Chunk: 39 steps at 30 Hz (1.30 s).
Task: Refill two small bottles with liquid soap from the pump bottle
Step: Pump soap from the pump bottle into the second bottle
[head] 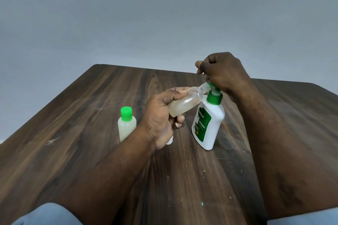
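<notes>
My left hand (pixel 161 115) is closed around the open small clear plastic bottle (pixel 184 103), gripping its lower body. The bottle is tilted, mouth up and to the right, base down toward my palm. Its neck meets the nozzle of the pump; whether the two touch I cannot tell, my other hand covers part of that spot. Pale cloudy liquid fills the lower part of the tilted bottle.

My right hand (pixel 222 73) is curled into a loose fist on top of the green pump head (pixel 214 95), pressing on it from above. Fingers folded, thumb tip showing at the far left of the fist.

The white plastic pump bottle with the green label (pixel 208 124) stands upright on the dark wood-grain tabletop (pixel 91 115), just right of my left hand. Label reads "Dettol" and "Original".

A second small clear plastic bottle with a green flip cap (pixel 126 124) stands upright on the tabletop to the left, near my left wrist, which hides its lower right edge. Cap is on. It holds pale cloudy liquid up to about the shoulder.

Something small and white (pixel 170 140) peeks from under the heel of my left hand; I cannot tell what it is.

Light blue sleeves (pixel 49 213) show at the bottom corners. Plain grey wall (pixel 164 14) behind the tabletop.
</notes>
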Each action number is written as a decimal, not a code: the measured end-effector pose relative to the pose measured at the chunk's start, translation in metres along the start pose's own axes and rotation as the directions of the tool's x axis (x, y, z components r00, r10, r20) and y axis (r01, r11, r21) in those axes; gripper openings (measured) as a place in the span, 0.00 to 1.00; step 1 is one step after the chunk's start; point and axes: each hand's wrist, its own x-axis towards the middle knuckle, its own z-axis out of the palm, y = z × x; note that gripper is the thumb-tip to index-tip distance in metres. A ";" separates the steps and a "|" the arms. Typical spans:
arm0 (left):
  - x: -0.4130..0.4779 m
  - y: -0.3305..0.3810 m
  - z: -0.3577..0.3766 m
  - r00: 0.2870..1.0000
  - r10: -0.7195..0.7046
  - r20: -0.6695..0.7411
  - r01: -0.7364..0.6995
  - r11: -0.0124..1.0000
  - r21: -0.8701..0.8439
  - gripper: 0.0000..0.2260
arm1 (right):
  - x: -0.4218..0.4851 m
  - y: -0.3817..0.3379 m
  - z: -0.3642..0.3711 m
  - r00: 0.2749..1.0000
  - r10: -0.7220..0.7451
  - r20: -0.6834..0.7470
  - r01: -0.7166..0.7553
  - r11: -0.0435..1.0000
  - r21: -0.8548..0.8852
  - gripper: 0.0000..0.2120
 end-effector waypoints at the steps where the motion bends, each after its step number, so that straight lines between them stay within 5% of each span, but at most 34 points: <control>1: -0.001 0.001 0.001 1.000 0.000 0.002 0.000 1.000 0.001 0.25 | 0.000 -0.001 0.000 1.000 -0.008 -0.004 0.008 1.000 -0.006 0.13; 39: -0.004 0.002 0.003 1.000 -0.005 0.001 0.005 1.000 0.023 0.28 | -0.002 -0.002 0.002 1.000 0.017 0.017 -0.017 1.000 0.003 0.13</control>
